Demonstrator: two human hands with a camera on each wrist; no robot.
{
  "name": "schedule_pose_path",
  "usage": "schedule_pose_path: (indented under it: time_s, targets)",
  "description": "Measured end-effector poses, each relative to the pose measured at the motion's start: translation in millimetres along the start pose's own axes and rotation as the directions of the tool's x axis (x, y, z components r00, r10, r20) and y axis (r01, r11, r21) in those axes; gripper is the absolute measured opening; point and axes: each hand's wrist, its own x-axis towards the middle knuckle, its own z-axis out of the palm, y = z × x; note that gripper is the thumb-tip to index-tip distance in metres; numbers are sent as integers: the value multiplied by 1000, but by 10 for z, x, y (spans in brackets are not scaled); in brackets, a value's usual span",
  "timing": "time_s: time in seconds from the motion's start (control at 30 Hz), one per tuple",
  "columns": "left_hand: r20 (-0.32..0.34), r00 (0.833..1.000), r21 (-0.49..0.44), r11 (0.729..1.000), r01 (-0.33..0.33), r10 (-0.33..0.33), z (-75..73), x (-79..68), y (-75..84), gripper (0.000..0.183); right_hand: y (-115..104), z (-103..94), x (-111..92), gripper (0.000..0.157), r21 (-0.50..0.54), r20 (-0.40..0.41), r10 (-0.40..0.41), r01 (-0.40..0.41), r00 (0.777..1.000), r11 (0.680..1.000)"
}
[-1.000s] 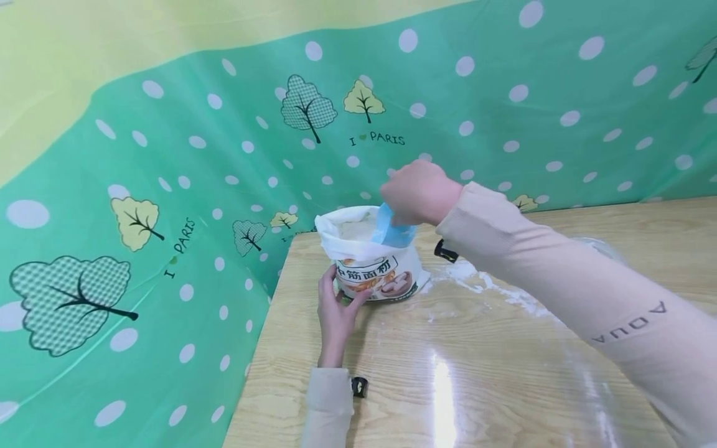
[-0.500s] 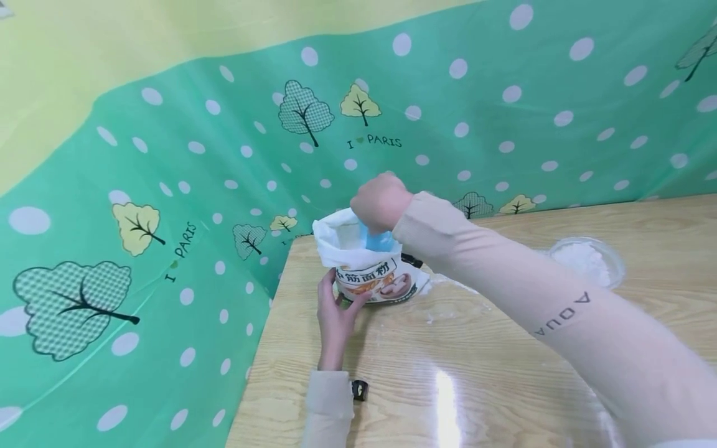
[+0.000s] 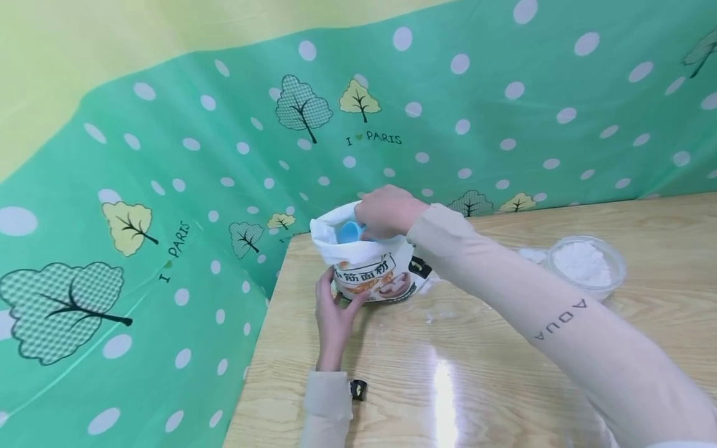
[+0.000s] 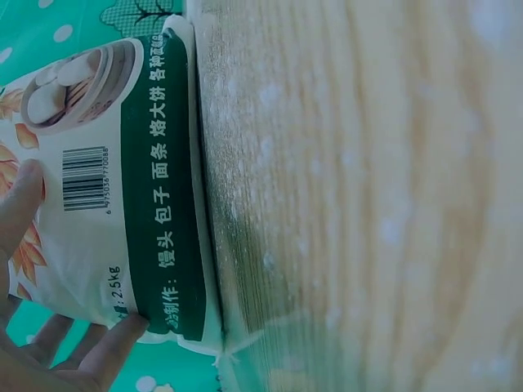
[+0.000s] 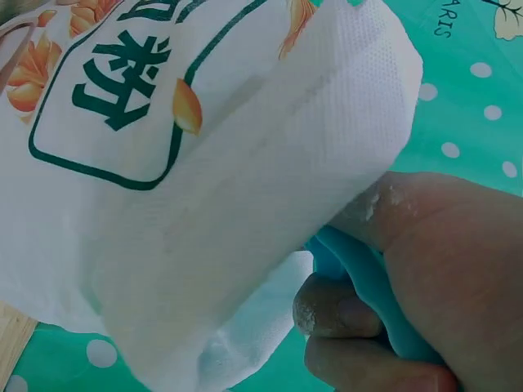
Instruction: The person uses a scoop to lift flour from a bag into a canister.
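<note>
A white flour bag (image 3: pixel 370 274), its top folded outward, stands upright on the table's far left part. My left hand (image 3: pixel 334 317) holds its lower left side; in the left wrist view the thumb (image 4: pixel 20 204) lies on the printed front and the fingers reach round the side. At the bag's mouth, my right hand (image 3: pixel 389 211) grips the handle of a blue scoop (image 3: pixel 350 232). The right wrist view shows fingers curled round that blue handle (image 5: pixel 368 282), with the bag's white rim in front. The scoop's lower part is hidden inside the bag.
A clear bowl of white powder (image 3: pixel 585 266) stands right of the bag, beyond the right sleeve. Powder traces lie on the wooden table (image 3: pixel 403 386). A green dotted cloth (image 3: pixel 224 155) hangs behind and along the left edge.
My right hand has moved left and down to the bag's mouth, tipping the scoop so its bowl shows inside. The powder bowl has come into fuller view. My left hand stays on the bag.
</note>
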Motion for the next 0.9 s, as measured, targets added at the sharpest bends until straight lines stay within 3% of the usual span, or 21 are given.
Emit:
schedule_pose_path:
  time_s: [0.37,0.63,0.77,0.9]
  targets:
    - [-14,1000,-42,999,14,-15,-13,48,50,90,225,-1,-239,34,117,-116,10,4,993,993]
    - [-16,1000,-22,1000,7,-7,-34,62,54,89,394,-5,-440,39,264,-209,54,3,976,964]
    - [-21,1000,-14,1000,12,-13,-38,66,45,89,451,-2,-497,35,275,-230,48,18,972,961]
    - [-18,1000,-7,1000,11,-12,-35,61,38,89,441,-87,-534,33,209,-191,36,5,981,978]
